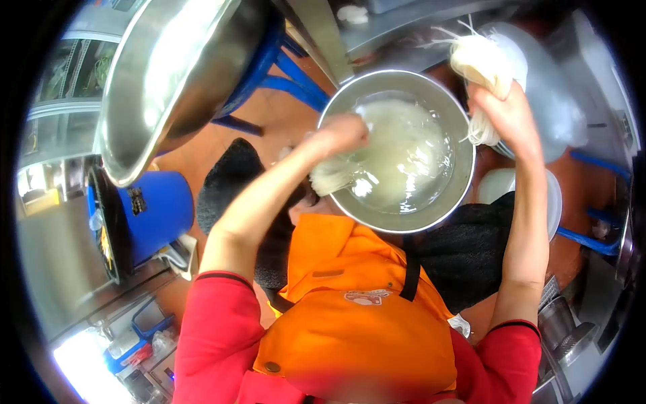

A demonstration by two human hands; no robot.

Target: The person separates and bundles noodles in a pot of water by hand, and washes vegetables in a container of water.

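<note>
A large round metal pot (464,176) holds cloudy liquid and stands in front of me. Over its left rim my left hand (344,133) is closed, with a bundle of pale noodles (332,176) hanging below it against the pot's edge. Beyond the right rim, my right hand (501,111) grips a thick bundle of white noodles (479,62); loose strands stick out above the fist and more hang beneath it. A cloudy plastic bag (555,118) lies beside and behind that hand.
A big shiny metal bowl (161,74) rests on a blue stool (289,82) at the upper left. A blue bin (158,209) stands at the left. Near my right forearm is a pale round container (553,202). Metal pans (572,340) sit at the lower right.
</note>
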